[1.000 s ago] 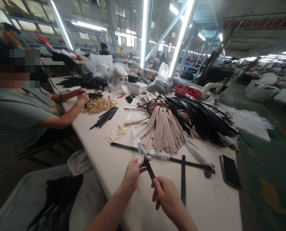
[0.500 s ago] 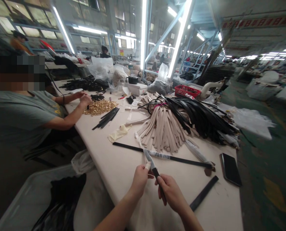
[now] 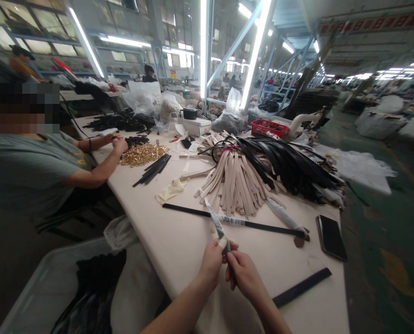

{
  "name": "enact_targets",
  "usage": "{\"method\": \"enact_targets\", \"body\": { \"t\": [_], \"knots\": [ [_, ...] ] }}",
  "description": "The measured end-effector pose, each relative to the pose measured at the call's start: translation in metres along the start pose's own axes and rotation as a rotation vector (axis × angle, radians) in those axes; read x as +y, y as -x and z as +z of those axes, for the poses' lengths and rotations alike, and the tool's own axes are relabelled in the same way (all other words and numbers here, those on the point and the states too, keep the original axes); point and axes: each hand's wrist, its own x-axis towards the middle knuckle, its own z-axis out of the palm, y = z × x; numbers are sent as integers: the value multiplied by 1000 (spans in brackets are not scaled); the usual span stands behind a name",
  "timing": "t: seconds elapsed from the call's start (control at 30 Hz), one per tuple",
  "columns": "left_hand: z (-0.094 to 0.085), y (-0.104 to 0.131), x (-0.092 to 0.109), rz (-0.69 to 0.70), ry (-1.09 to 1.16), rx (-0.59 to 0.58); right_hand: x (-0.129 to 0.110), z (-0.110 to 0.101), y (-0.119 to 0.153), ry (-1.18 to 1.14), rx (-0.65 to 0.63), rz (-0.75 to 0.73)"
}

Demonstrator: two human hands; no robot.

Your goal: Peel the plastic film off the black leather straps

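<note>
A narrow black strap (image 3: 218, 226), its far part covered in clear or whitish film, slants up from between my hands over the table. My left hand (image 3: 211, 260), with a pale cover on the thumb, is closed on the strap's middle. Just to the right, my right hand (image 3: 244, 270) grips the near end, and the fingers of both hands almost touch. Beyond them lies a long black strip (image 3: 186, 210) with a printed clear wrap (image 3: 232, 221) around its middle; the held strap crosses over it. Another black strap (image 3: 302, 286) rests beside my right forearm, partly hidden by it.
Beige straps (image 3: 240, 185) and black straps (image 3: 287, 162) are heaped ahead. A phone (image 3: 331, 237) lies near the right edge. A pale glove (image 3: 172, 191), short black strips (image 3: 152, 170) and gold hardware (image 3: 142, 154) sit left, by a co-worker (image 3: 36, 171). A bin (image 3: 36, 273) stands lower left.
My left hand has moved right and now pinches the strap close to my right hand. The loose black strap by my right forearm has shifted right and turned slightly.
</note>
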Motion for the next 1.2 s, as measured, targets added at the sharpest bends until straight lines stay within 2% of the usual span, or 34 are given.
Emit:
{"method": "enact_targets", "body": {
  "t": [0.07, 0.13, 0.27, 0.33, 0.47, 0.5, 0.67, 0.8, 0.87, 1.03, 1.2],
  "knots": [
    [-4, -5, 10, 71, 61, 72, 1, -2, 0, 0, -57, 4],
    [-5, -7, 11, 107, 93, 106, 3, -2, -2, 2, -84, 16],
    [-3, -3, -9, -32, 29, 9, 6, 0, -12, 4, -22, -46],
    [-3, -2, -11, -54, 26, -11, 7, 0, -13, 15, -17, -61],
    [-3, -3, 5, 123, 71, 55, 9, -1, -8, -13, -96, 8],
    [-2, -1, 6, 129, 60, 50, 7, -1, -7, -18, -95, 14],
    [5, 10, -7, -31, -55, -34, 1, -4, -5, 15, -16, -49],
    [2, 0, 3, 114, 32, 46, 8, -9, -3, -22, -121, 17],
    [2, -3, 4, 149, 47, 62, 12, -9, -3, -17, -129, 8],
    [5, 2, -14, -66, 1, -11, 15, -9, -8, -5, -98, -49],
    [6, 4, -14, 99, 34, 44, 17, -14, -5, -62, -145, -3]
  ]
}}
